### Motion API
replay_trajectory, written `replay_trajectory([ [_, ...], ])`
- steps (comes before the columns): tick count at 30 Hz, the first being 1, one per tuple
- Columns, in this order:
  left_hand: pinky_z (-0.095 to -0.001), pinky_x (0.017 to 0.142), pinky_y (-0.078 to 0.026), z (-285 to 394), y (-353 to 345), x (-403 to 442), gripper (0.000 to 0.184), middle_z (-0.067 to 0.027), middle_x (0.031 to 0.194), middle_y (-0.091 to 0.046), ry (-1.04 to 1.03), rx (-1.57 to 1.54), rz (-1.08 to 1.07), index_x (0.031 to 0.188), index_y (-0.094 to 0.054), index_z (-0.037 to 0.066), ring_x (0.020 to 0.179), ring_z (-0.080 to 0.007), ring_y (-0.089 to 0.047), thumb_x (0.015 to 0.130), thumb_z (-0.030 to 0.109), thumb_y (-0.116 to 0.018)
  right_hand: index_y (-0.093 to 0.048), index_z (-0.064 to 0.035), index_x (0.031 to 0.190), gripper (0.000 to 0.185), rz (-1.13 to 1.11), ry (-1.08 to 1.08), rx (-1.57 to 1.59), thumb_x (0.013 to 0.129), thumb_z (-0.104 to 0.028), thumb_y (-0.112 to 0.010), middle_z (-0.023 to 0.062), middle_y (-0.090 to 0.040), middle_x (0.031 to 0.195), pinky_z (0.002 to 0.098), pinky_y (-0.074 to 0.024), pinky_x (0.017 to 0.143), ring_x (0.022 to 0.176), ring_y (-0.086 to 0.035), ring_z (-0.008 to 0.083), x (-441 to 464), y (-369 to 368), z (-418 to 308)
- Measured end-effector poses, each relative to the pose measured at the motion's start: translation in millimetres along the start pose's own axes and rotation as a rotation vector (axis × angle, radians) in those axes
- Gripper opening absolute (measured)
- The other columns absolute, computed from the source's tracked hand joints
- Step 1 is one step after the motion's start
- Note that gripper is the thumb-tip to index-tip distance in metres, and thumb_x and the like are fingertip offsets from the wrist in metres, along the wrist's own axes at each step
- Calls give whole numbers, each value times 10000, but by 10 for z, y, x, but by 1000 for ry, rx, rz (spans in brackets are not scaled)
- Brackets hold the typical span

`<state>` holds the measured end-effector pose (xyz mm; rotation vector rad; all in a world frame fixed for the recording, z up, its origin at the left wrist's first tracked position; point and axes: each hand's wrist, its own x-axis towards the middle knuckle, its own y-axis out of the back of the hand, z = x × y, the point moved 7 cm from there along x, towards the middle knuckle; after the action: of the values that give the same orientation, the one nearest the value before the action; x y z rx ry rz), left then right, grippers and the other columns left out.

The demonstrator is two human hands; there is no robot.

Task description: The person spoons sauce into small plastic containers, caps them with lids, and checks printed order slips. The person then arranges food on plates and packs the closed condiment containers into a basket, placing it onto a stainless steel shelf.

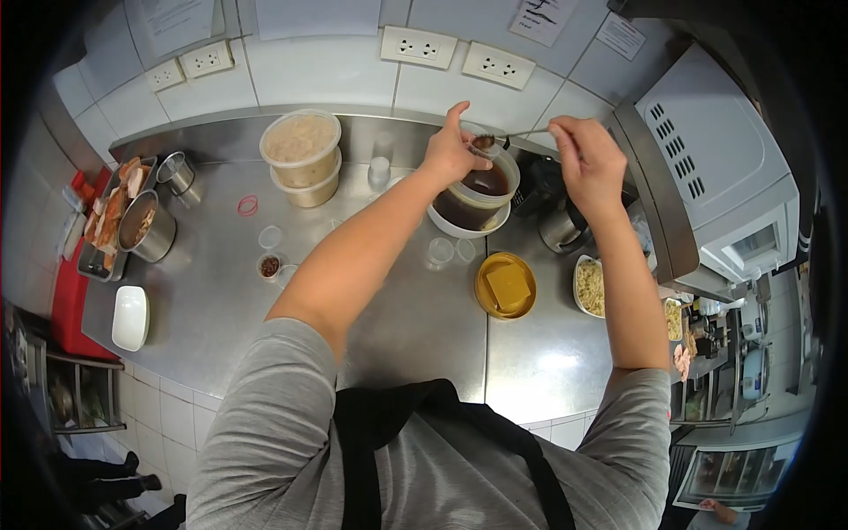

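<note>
Steel counter [406, 309] runs across mid-frame, tiled wall [309, 75] behind it with sockets along the top. Right hand [590, 163], upper right of center: thumb and fingers pinched together on the thin handle [532, 132] of a utensil, which points left toward the tub opening. Left hand [452, 157], top center: at the left side of the tub opening, one digit sticking up, others bent toward the opening; can't tell if it grips anything. Clear tub [459, 214] with dark liquid sits under both hands, upper center-right, standing in a white bowl [468, 232].

Just below: small clear cups [439, 252]. Below right: round yellow container [480, 298] with a squarish yellow piece [509, 287] in it. Right of that, a white dish [589, 284] of pale chopped food, partly behind the right forearm. Steel pitcher [561, 228] above that dish.

Left of the hands: two stacked lidded tubs [300, 146], upper left-center; red bands [247, 205]; little cup of reddish-brown bits [269, 265]. Far left: metal cup [177, 172], metal pot [150, 231] with food, tray [95, 262] of browned pieces, white rectangular dish [131, 318] lower down. White appliance [720, 150] with vents, upper right.
</note>
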<state>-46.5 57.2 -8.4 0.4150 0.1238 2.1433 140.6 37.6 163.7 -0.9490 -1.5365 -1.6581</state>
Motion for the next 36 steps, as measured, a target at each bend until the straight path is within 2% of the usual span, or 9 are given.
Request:
replay_trajectory([
  [6,-316,835,-477,16,-11,-38,1027,-81,1020,-629,-102,-109,-83,1399,-230,173,854,-187,-590,565,39,-814,-627,-32,818,65,5,-57,1,764,-38,-662,103,-610,741,324,-477,614,664,-584,266,-53,33,0],
  [9,-314,831,-479,144,38,-122,1021,-80,1042,-635,-153,2,-65,1399,-236,179,848,-185,-589,566,19,-805,-633,-29,825,58,47,-67,4,780,-54,-660,97,-619,746,306,-477,602,642,-589,238,-112,38,61],
  [13,-314,817,-483,30,72,-105,1018,-74,1052,-635,-184,-13,-45,1398,-241,186,823,-182,-582,564,5,-795,-643,-19,847,76,206,-259,12,820,-90,-642,83,-625,718,259,-470,572,581,-576,139,-139,253,318],
  [16,-312,805,-484,-106,202,-81,1014,-72,1060,-627,-160,-36,-2,1398,-241,193,813,-177,-573,564,-1,-785,-641,-15,847,90,182,-415,-45,821,-101,-640,93,-612,687,259,-471,577,577,-573,140,-235,234,487],
  [22,-315,806,-478,11,452,-185,997,-67,1054,-617,-108,105,102,1398,-233,195,812,-175,-562,582,-1,-772,-630,-17,831,102,12,-440,83,817,-118,-623,144,-601,664,306,-478,557,558,-597,229,-718,-549,541],
  [23,-318,810,-476,33,473,-192,995,-67,1050,-618,-111,119,105,1398,-230,194,810,-177,-560,586,0,-771,-627,-1,853,138,-21,-463,101,846,-138,-613,69,-584,635,247,-453,572,574,-537,95,-772,-650,527],
  [26,-327,820,-472,69,526,-188,996,-69,1053,-616,-129,169,120,1398,-225,197,820,-193,-565,588,2,-771,-637,-11,824,145,3,-671,189,809,-154,-622,101,-583,604,275,-457,541,526,-555,145,-876,-737,716],
  [33,-339,838,-475,63,519,-139,994,-74,1058,-617,-145,180,98,1398,-228,211,874,-222,-583,592,0,-770,-649,-8,777,106,126,-1203,485,790,-106,-609,10,-564,569,223,-387,459,484,-492,71,-1270,-719,1573],
  [36,-338,847,-475,104,473,-160,995,-76,1062,-617,-115,218,82,1397,-235,225,880,-224,-584,591,0,-773,-634,-11,747,93,190,-1165,490,783,-95,-617,5,-548,562,218,-358,431,463,-464,61,-1215,-553,1679],
])
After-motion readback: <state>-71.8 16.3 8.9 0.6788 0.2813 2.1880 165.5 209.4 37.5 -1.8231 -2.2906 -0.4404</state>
